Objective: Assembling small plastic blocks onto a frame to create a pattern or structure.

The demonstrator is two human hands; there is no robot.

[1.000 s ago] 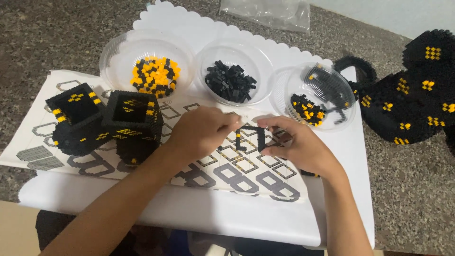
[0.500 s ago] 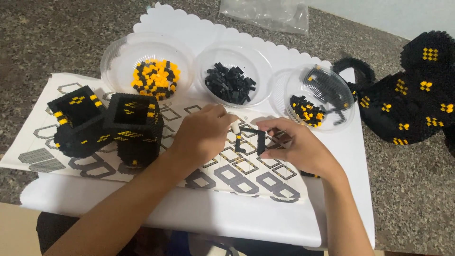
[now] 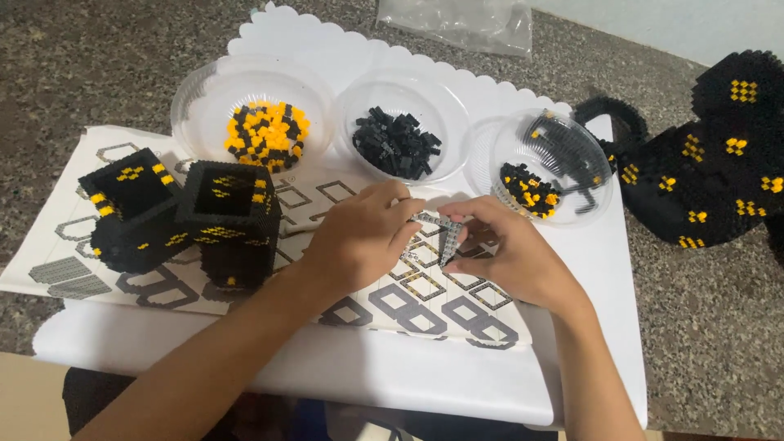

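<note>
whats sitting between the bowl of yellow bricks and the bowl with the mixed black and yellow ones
In the head view, a clear plastic bowl of small black bricks sits between the clear bowl of yellow bricks and the mixed black-and-yellow bowl.

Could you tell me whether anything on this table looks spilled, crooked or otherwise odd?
Nothing looks spilled: the bricks sit inside their three bowls. The only oddity is the right-hand bowl, which leans on a tilt against another clear dish.
</note>
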